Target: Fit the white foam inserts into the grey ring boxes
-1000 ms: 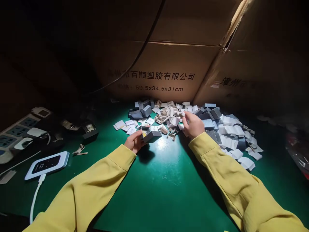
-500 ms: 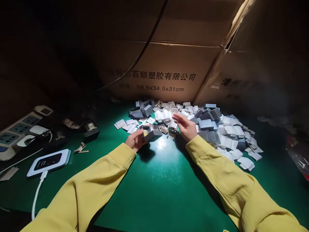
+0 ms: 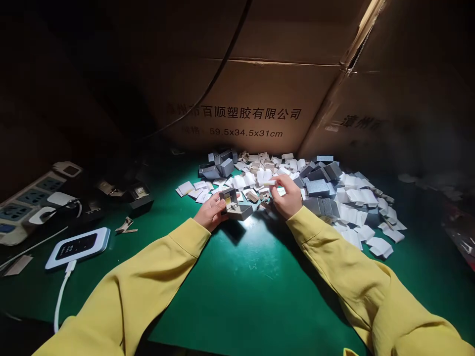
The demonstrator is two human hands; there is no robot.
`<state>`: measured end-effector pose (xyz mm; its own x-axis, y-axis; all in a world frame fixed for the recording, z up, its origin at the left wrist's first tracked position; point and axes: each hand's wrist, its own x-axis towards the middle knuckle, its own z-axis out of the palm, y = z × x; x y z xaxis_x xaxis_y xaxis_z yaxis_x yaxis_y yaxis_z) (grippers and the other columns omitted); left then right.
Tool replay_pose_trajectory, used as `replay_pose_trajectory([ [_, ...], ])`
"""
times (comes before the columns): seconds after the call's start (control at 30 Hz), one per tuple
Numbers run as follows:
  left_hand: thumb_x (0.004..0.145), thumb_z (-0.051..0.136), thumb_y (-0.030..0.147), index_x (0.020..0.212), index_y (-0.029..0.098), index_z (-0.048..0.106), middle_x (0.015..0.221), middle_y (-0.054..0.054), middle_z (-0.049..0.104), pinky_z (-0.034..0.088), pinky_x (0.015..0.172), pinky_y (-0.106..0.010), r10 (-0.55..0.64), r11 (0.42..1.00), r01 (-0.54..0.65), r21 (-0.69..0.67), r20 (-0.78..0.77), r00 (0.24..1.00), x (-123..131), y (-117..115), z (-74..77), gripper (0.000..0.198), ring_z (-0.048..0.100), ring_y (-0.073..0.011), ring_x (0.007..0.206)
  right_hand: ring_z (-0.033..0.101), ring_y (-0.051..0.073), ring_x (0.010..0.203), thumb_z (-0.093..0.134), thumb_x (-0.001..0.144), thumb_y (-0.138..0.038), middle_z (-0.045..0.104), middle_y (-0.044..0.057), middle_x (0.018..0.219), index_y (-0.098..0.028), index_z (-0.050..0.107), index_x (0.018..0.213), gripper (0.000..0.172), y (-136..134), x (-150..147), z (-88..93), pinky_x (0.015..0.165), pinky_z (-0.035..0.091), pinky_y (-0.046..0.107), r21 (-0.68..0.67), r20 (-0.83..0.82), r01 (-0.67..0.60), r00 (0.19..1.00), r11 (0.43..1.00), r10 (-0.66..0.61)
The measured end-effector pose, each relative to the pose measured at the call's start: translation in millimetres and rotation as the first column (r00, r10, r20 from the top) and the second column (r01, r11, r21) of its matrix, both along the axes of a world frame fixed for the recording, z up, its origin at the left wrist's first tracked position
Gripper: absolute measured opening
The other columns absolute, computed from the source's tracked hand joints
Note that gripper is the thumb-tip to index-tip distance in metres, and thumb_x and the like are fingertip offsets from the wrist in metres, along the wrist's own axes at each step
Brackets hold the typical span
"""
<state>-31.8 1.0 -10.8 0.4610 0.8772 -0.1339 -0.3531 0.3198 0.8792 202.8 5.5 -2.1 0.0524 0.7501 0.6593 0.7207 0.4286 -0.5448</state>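
In my left hand (image 3: 211, 213), its fingers closed round one side, is a small dark grey hinged box (image 3: 242, 213). Its lid stands raised and a pale lining with small details shows inside. My right hand (image 3: 288, 199) pinches a thin folded white piece (image 3: 267, 182) between thumb and fingertips, a little above and to the right of the box. Whether that piece is paper or padding I cannot make out. Behind both hands lie scattered flat white packets (image 3: 202, 188) and bent tan card scraps (image 3: 252, 196).
Closed grey boxes (image 3: 317, 189) and a heap of white folded pieces (image 3: 356, 198) lie to the right. Cardboard cartons (image 3: 252, 89) wall off the back, with a black cable (image 3: 222, 64) hanging in front. A power strip (image 3: 27, 202) and a white device (image 3: 77, 247) sit left.
My right hand has gone from loosely spread fingers to a pinch on the folded white piece. The box in my left hand has turned, so more of its inside faces me.
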Motion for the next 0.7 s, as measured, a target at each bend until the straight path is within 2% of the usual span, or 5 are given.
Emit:
replay_pose_trajectory([
  [0.13,0.07,0.068,0.044,0.115,0.017,0.055,0.113,-0.013,0.062,0.053,0.069,-0.035,-0.045,0.999,0.044,-0.03,-0.031,0.999,1.4,-3.0,2.4,0.054,0.063,-0.0261,0.094,0.056,0.017,0.078,0.044,0.077,-0.016,0.06,0.006,0.084,-0.02,0.057,0.082,0.013,-18.5,-22.5,-1.4,0.07,0.047,0.03,-0.048,-0.084,-0.232,0.97,0.972,0.227],
  [0.27,0.071,0.068,0.044,0.117,0.021,0.053,0.111,-0.011,0.063,0.053,0.074,-0.04,-0.021,0.996,0.019,-0.086,-0.026,0.999,4.0,-3.3,-1.0,0.054,0.062,-0.0269,0.096,0.055,0.016,0.075,0.042,0.081,-0.014,0.061,0.005,0.083,-0.022,0.059,0.09,0.021,-28.3,-34.7,-13.1,0.07,0.047,0.03,-0.083,-0.028,-0.334,0.942,0.939,0.333],
  [0.4,0.069,0.07,0.043,0.119,0.024,0.051,0.111,-0.008,0.062,0.054,0.065,-0.035,0.015,0.994,-0.022,-0.111,-0.069,0.997,7.3,-1.5,-3.1,0.057,0.064,-0.0246,0.09,0.052,0.019,0.088,0.039,0.084,-0.013,0.057,0.006,0.091,-0.023,0.061,0.104,0.031,-30.1,-38.0,-19.5,0.078,0.046,0.033,-0.054,0.084,-0.36,0.928,0.932,0.363],
  [0.53,0.07,0.069,0.042,0.121,0.024,0.053,0.107,-0.008,0.064,0.052,0.056,-0.029,-0.049,0.994,0.04,-0.101,-0.089,0.995,8.3,-0.3,-1.1,0.056,0.065,-0.0202,0.078,0.052,0.018,0.086,0.039,0.088,-0.019,0.057,0.007,0.091,-0.025,0.052,0.12,0.035,-32.4,-40.5,-20.8,0.078,0.047,0.034,-0.098,0.076,-0.36,0.927,0.928,0.368],
  [0.7,0.072,0.067,0.037,0.122,0.022,0.052,0.105,-0.01,0.064,0.054,0.063,-0.034,-0.1,0.98,0.078,-0.184,-0.112,0.989,7.7,0.0,3.4,0.054,0.065,-0.0236,0.085,0.056,0.015,0.069,0.045,0.089,-0.033,0.062,0.005,0.082,-0.023,0.058,0.104,0.022,-37.4,-44.8,-19.4,0.064,0.048,0.029,-0.128,-0.119,-0.331,0.941,0.935,0.316],
])
